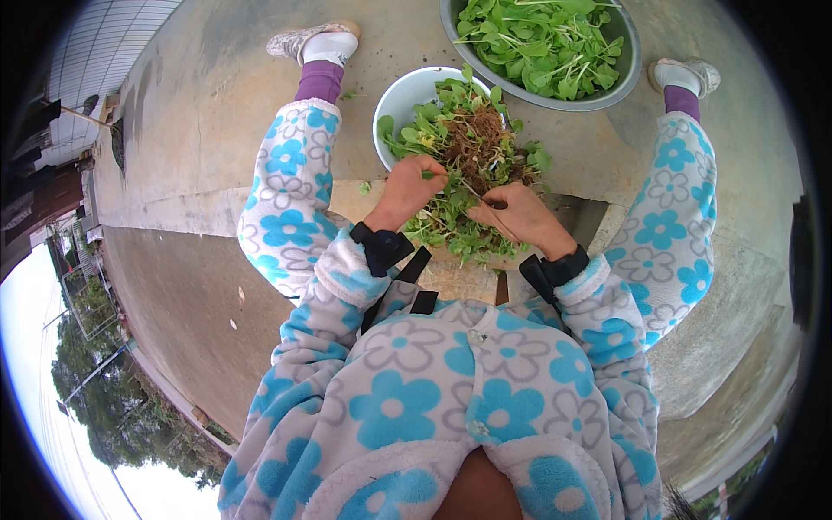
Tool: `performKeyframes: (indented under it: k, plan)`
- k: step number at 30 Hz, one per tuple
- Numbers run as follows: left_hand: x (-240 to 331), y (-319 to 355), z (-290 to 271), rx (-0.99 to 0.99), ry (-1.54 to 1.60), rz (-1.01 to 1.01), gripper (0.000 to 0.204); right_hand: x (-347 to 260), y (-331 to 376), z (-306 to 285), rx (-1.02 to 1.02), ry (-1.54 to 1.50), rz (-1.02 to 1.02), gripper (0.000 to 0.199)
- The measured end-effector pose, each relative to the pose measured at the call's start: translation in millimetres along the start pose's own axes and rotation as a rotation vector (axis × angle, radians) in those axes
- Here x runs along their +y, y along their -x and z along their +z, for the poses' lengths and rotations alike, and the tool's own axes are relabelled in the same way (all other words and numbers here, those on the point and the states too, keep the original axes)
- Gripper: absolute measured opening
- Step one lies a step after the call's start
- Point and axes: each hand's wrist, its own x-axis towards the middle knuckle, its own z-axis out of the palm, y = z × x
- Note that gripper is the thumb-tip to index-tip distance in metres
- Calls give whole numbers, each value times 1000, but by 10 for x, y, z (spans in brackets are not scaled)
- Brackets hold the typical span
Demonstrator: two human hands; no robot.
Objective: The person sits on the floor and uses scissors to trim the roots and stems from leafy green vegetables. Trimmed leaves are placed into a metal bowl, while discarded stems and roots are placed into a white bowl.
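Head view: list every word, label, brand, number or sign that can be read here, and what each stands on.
None: no readable text shows.
White bowl, metal basin: no lettering on visible parts.
Black wristbands: nothing legible.
Flowered jacket: flower pattern only.
Distant background, left: too small to tell.
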Motion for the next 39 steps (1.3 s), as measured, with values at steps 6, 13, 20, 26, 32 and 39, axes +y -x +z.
performKeyframes:
  k: [6,13,20,26,32,39]
  plan:
    - [47,17,-8,-27,-28,25,19,23,-20,6,-4,-14,-26,52]
    - [59,-16,42,-41,-54,4,22,60,-22,30,7,-13,-68,53]
    - [16,-50,81,-36,-41,18,21,45,-10,15,7,-10,-64,54]
    - [31,-24,65,-53,-26,21,18,21,-3,10,4,7,-43,53]
    - [44,-20,49,-84,-30,13,17,71,-20,7,43,55,-88,50]
    - [68,-10,-116,144,252,76,16,68,-7,-38,67,-74,78,48]
